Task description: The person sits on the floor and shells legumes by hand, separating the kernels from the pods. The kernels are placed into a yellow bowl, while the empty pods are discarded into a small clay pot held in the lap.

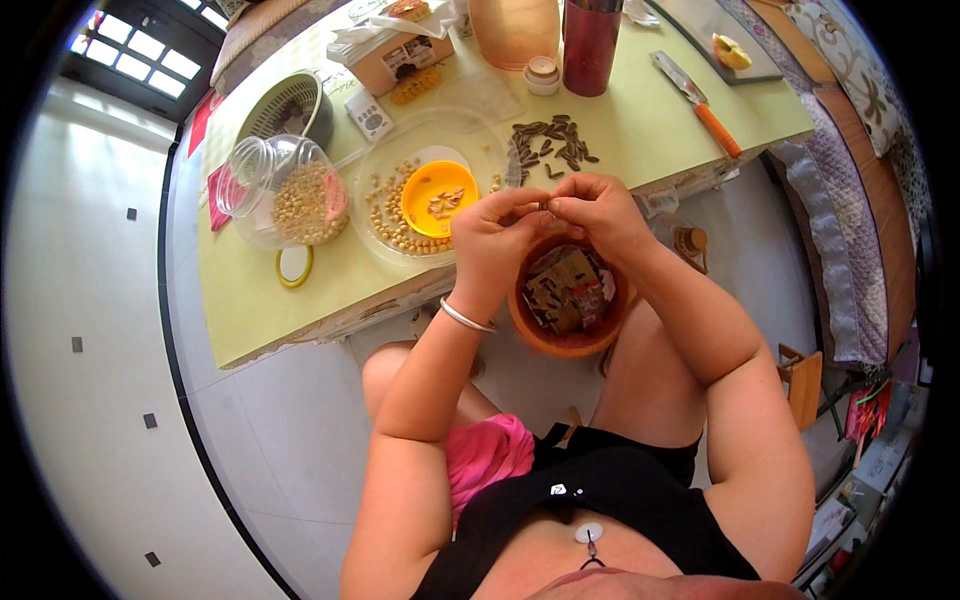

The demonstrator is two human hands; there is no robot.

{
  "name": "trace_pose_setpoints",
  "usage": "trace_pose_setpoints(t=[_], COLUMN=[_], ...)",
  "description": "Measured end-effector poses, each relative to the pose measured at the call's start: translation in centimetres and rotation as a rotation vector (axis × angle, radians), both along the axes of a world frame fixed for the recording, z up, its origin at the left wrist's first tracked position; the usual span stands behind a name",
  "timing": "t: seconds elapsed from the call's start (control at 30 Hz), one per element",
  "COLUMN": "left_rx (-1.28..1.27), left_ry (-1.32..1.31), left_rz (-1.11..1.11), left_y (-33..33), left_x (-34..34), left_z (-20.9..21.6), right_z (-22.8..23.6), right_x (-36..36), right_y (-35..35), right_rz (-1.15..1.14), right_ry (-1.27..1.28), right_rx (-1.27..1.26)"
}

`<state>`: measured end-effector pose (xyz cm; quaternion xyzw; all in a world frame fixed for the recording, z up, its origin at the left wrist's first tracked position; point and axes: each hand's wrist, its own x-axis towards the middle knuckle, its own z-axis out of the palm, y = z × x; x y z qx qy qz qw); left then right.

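My left hand [497,235] and my right hand [603,213] meet fingertip to fingertip at the table's near edge. Between them they pinch a sunflower seed [544,206], mostly covered by the fingers. Just below hangs the mouth of an orange-brown bin [568,349] holding dark husks and scraps of packaging. Beyond my hands lies a loose heap of dark sunflower seeds [560,142]. Left of my left hand, a small yellow dish [411,211] holds several pale shelled kernels [446,203]. That dish stands in a wide clear plastic tray [375,160], ringed by round yellowish beans or kernels [395,228].
Farther left, a clear jar [258,205] of yellowish kernels lies on its side beside its yellow-rimmed lid [294,268]. An orange-handled knife [700,108] lies on the right. A dark red tumbler [587,45] and a tissue box [390,58] stand at the back.
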<state>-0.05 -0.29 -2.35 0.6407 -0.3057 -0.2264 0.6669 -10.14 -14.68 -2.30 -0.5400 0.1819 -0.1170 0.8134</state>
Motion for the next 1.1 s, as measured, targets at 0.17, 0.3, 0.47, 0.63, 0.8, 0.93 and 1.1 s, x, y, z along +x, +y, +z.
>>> trace_pose_setpoints(t=[0.17,0.3,0.47,0.63,0.8,0.93,1.1], left_rx=[-0.06,-0.054,0.138,0.304,0.566,0.46,0.467], left_ry=[0.397,0.411,-0.098,-0.763,-0.781,-0.698,-0.863], left_rz=[-0.072,-0.078,-0.003,-0.08,-0.316,-0.105,0.212], left_y=[0.1,0.0,-0.1,0.6,1.3,2.5,3.8], left_x=[0.3,0.4,0.0,-0.5,-1.1,1.0,5.1], left_z=[1.6,1.7,1.5,2.6,3.7,5.2,4.5], right_z=[-0.1,0.2,0.3,0.8,1.3,1.1,-1.1], right_x=[-0.2,-0.2,-0.3,-0.8,-1.0,-0.3,2.5], right_y=[-0.1,0.0,-0.2,-2.2,-3.3,-2.9,-2.9], right_rz=[-0.007,-0.014,-0.029,0.241,0.445,0.167,-0.214], right_ry=[-0.007,-0.015,0.0,0.082,0.16,0.216,-0.003], right_rx=[-0.077,-0.179,-0.258,-0.496,-0.791,-0.754,-1.168])
